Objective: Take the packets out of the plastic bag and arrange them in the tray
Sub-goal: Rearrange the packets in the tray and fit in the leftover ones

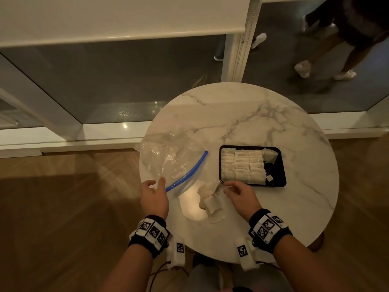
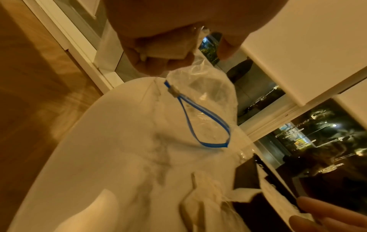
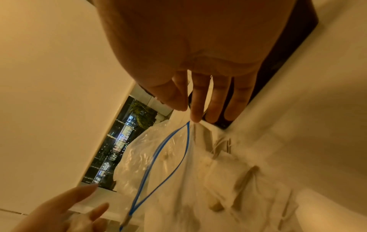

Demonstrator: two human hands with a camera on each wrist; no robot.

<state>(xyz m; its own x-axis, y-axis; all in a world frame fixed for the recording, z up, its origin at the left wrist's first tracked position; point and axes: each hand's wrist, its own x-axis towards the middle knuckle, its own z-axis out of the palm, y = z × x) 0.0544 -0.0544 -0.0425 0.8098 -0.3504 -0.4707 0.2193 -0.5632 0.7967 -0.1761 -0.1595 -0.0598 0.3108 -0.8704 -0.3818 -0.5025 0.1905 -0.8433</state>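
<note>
Head view: loose packets [image 1: 210,202] are being left heaped on the marble table [image 1: 263,114], between the clear plastic bag [image 1: 168,157] and the black tray [image 1: 280,182] being filled with rows of packets. 1 packet corner is being pinched by the right hand [image 1: 240,193], while the left hand [image 1: 154,197] is being held with fingers loosely spread beside the bag's blue zip

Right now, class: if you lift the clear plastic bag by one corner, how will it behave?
The plastic bag looks crumpled and thin, so it probably flops and sags. It appears nearly empty, so likely very light. Its glossy film may slip between fingers.
</note>
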